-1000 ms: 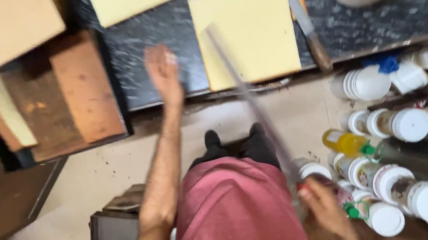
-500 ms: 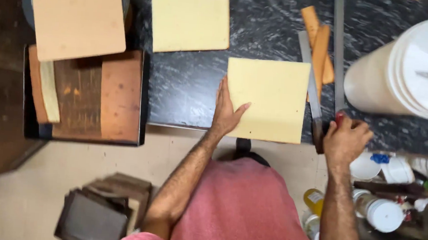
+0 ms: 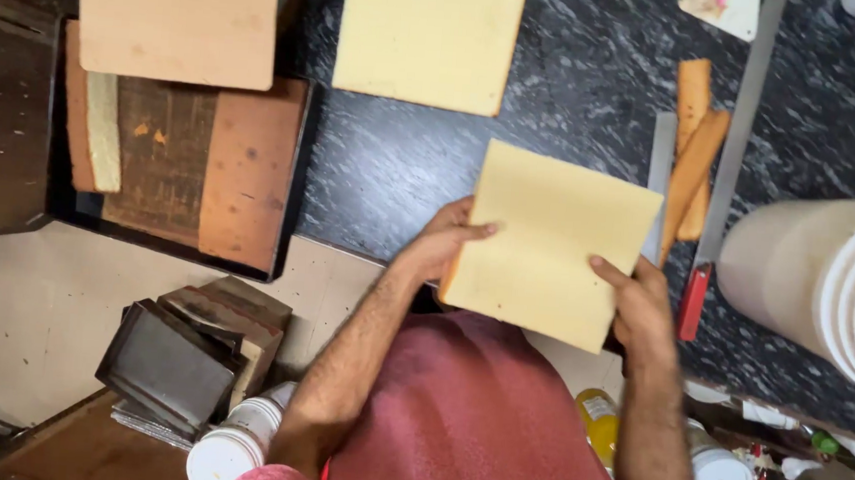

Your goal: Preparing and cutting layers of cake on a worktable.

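Since half a second ago: the right hand (image 3: 640, 307) has left the red knife handle and gone to the sheet; the left hand (image 3: 444, 243), which lay flat on top of the sheet, now grips its edge. The pale yellow sponge cake sheet (image 3: 553, 241) looks lifted at the near side and rotated a bit off the counter edge.

Sheet: roughly rectangular, held between both hands over the near edge of the black marble counter (image 3: 392, 167). Long axis runs from near-left to far-right, tilted; the far-right corner points toward the long knife (image 3: 725, 181). Near edge overhangs the counter, above the red shirt (image 3: 475, 424).

Left hand: fingers curled around the sheet's left edge, thumb on top. Right hand: grasping the near-right edge, thumb on top, fingers underneath and hidden.

Around it: long knife lies just right of the sheet, blade running away from the person, red handle nearest. Two brown crust trimmings (image 3: 697, 149) lie beside the blade. A second pale sheet (image 3: 430, 32) sits farther back on the counter, apart. White bucket (image 3: 825, 288) at right. Dark baking tray (image 3: 178, 152) at left holds brown slabs.
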